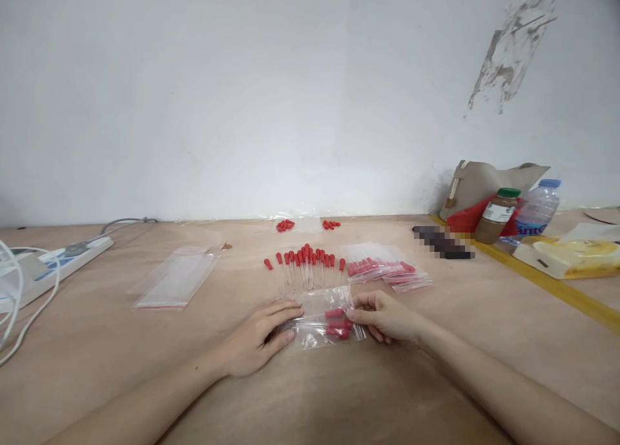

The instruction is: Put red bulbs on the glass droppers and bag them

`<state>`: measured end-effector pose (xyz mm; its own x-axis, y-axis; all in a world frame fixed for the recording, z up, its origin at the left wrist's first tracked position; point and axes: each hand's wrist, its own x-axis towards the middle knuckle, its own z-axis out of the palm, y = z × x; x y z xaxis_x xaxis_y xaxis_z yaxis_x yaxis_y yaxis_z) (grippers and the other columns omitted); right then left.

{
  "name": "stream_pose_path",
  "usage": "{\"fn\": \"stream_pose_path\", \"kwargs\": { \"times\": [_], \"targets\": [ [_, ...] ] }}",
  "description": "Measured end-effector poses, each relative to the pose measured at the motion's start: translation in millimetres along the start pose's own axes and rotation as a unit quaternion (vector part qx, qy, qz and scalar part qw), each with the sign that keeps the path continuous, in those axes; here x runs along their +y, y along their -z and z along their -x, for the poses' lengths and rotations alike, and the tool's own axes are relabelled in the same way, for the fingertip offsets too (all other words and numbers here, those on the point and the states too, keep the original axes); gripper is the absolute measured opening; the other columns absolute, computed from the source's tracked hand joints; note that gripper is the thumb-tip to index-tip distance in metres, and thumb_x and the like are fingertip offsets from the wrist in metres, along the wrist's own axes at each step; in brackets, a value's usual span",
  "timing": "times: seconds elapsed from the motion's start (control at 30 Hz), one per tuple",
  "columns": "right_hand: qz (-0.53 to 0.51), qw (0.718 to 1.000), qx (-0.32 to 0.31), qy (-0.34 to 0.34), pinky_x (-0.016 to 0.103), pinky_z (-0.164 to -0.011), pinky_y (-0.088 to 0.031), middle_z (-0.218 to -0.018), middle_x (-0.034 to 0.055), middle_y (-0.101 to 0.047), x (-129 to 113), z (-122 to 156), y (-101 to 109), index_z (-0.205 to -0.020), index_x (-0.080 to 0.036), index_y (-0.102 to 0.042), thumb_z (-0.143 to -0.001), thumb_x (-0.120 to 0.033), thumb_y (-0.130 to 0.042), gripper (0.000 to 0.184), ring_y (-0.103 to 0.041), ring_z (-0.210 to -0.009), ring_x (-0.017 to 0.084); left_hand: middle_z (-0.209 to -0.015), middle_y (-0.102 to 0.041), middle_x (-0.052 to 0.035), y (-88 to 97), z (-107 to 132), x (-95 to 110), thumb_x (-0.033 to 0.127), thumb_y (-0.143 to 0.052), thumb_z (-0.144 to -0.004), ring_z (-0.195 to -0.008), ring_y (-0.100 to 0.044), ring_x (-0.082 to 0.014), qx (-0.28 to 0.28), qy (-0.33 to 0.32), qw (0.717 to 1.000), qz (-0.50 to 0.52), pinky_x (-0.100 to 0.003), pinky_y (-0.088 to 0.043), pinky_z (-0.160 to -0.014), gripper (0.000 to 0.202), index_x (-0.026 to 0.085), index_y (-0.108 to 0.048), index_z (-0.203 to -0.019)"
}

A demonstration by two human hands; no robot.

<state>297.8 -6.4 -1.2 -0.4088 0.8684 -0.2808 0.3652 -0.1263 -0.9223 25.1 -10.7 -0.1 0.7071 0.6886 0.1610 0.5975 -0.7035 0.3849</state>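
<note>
A clear zip-lock bag (314, 343) lies on the near part of the table. Several droppers with red rubber bulbs (338, 325) are inside it, bulbs toward its right end. My left hand (254, 338) rests on the bag's left end, fingers stretched out and thumb apart. At the other end, my right hand (387, 317) pinches the bag's edge between thumb and fingers, beside the bulbs. Just beyond the bag, loose glass droppers (306, 256) lie fanned out with their red bulbs facing the wall.
Filled bags of droppers (368, 264) are stacked right of the fan. Flat unfilled bags (177, 277) lie left. Two small groups of red bulbs (285, 225) sit near the wall. A power strip (72, 258) stands left; a bottle (496, 217) and tissue pack (564, 258) stand right.
</note>
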Motion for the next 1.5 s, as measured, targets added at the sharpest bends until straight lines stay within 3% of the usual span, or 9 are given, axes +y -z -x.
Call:
{"fn": "stream_pose_path", "kwargs": {
  "times": [0.07,0.17,0.33,0.53,0.73,1.13,1.27,1.37,1.5],
  "targets": [
    [-0.001,1.000,0.003,-0.002,0.016,-0.029,-0.020,-0.034,-0.0089,-0.039,0.6,0.0,4.0,-0.080,-0.015,-0.058,-0.071,-0.043,-0.056,0.029,-0.030,-0.029,0.005,-0.131,-0.044,-0.0022,-0.9,0.3,-0.9,0.033,-0.038,-0.090,-0.121,-0.038,-0.0192,0.002,0.000,1.000,-0.001,-0.039,-0.032,-0.101,0.037,0.027,-0.042,-0.126],
    [0.025,0.992,0.114,0.043,0.018,-0.034,-0.025,-0.042,-0.0066,-0.046,0.1,-4.2,17.3,-0.086,-0.015,-0.059,-0.071,-0.039,-0.055,0.029,-0.035,-0.034,0.006,-0.131,-0.044,-0.0023,-1.5,0.8,-1.6,0.034,-0.039,-0.089,-0.121,-0.038,-0.0197,0.008,0.004,1.000,-0.002,-0.039,-0.032,-0.101,0.039,0.028,-0.040,-0.128],
    [0.269,0.906,0.288,0.156,0.021,-0.055,-0.038,-0.069,0.0033,-0.065,-15.1,-31.3,40.1,-0.069,-0.016,-0.064,-0.072,-0.030,-0.051,0.019,-0.055,-0.061,0.012,-0.131,-0.044,-0.0022,-1.4,1.6,-1.3,0.033,-0.037,-0.090,-0.121,-0.037,-0.0195,0.005,-0.008,1.000,0.001,-0.038,-0.032,-0.101,0.037,0.028,-0.043,-0.126],
    [0.410,0.839,0.355,-0.036,0.029,-0.068,-0.042,-0.096,0.0150,-0.063,-37.8,-83.9,27.7,-0.091,-0.014,-0.064,-0.075,-0.034,-0.048,0.030,-0.059,-0.089,0.024,-0.131,-0.044,-0.0024,-1.2,1.3,0.2,0.032,-0.037,-0.090,-0.121,-0.037,-0.0185,0.005,-0.008,1.000,0.003,-0.037,-0.032,-0.101,0.036,0.027,-0.043,-0.125],
    [0.411,0.842,0.341,-0.075,0.033,-0.069,-0.045,-0.102,0.0193,-0.060,-40.8,-107.7,15.4,-0.096,-0.013,-0.062,-0.072,-0.026,-0.052,0.029,-0.059,-0.091,0.028,-0.130,-0.044,-0.0039,-1.0,1.6,0.7,0.031,-0.037,-0.090,-0.120,-0.038,-0.0193,0.016,-0.022,1.000,0.010,-0.038,-0.032,-0.101,0.036,0.026,-0.045,-0.124],
    [0.364,0.864,0.343,-0.052,0.036,-0.073,-0.045,-0.106,0.0236,-0.056,-35.5,-99.6,13.5,-0.092,-0.009,-0.063,-0.069,-0.025,-0.056,0.029,-0.057,-0.093,0.031,-0.128,-0.046,-0.0053,-3.2,1.7,-1.2,0.031,-0.039,-0.089,-0.118,-0.041,-0.0188,0.033,-0.037,0.999,0.018,-0.036,-0.032,-0.100,0.036,0.023,-0.047,-0.123],
    [0.285,0.897,0.336,-0.004,0.030,-0.062,-0.047,-0.075,0.0145,-0.065,-38.9,-90.8,23.6,-0.075,-0.011,-0.063,-0.071,-0.028,-0.052,0.020,-0.063,-0.073,0.024,-0.129,-0.045,-0.0048,-1.3,2.7,0.4,0.032,-0.038,-0.089,-0.119,-0.039,-0.0182,0.021,-0.026,0.999,0.010,-0.036,-0.032,-0.101,0.036,0.024,-0.046,-0.124],
    [0.200,0.912,0.354,0.055,0.023,-0.054,-0.047,-0.073,0.0060,-0.064,-34.1,-69.5,36.6,-0.092,-0.013,-0.055,-0.079,-0.031,-0.043,0.026,-0.061,-0.060,0.013,-0.131,-0.043,-0.0041,-0.2,3.1,1.0,0.031,-0.038,-0.089,-0.120,-0.038,-0.0184,0.013,-0.017,1.000,0.008,-0.036,-0.032,-0.101,0.036,0.025,-0.045,-0.124],
    [-0.018,0.888,0.411,0.205,0.022,-0.049,-0.046,-0.071,0.0007,-0.058,-9.9,-28.4,46.1,-0.101,-0.018,-0.044,-0.075,-0.045,-0.048,0.037,-0.056,-0.055,0.011,-0.130,-0.044,-0.0036,0.4,2.5,0.6,0.032,-0.037,-0.090,-0.120,-0.038,-0.0194,0.011,-0.016,1.000,0.006,-0.038,-0.033,-0.100,0.036,0.026,-0.044,-0.125]
  ]
}}
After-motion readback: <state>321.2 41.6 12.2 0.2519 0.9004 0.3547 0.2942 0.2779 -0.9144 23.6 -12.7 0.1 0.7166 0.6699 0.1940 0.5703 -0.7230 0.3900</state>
